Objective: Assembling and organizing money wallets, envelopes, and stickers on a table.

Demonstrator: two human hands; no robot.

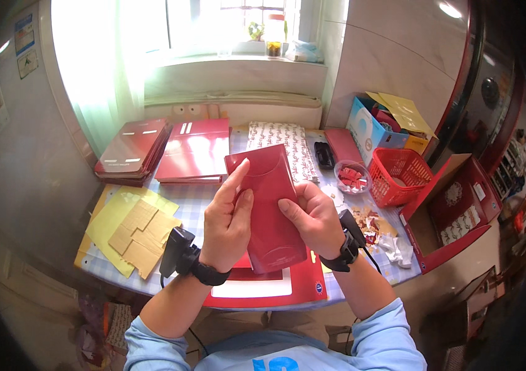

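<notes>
A slim, dark red cardboard box [266, 213], with curved lines near both ends, is held tilted above the near side of the table. My left hand [231, 219] grips its left edge, the thumb on the front face and the index finger stretched up along it. On the opposite edge my right hand [314, 216] is closed, its thumb pressing the front. Most of the other fingers are hidden behind the box. Beneath it lies a larger red card sheet [311, 285] with a white window, partly covered by the box.
Red panel stacks [198, 142] stand at the back left, near patterned paper [281, 137]. Brown cardboard pieces [139, 232] lie on the left. To the right are a tub of red scraps [353, 177], a red basket [393, 195], crumpled paper [396, 250] and an open red box [424, 216].
</notes>
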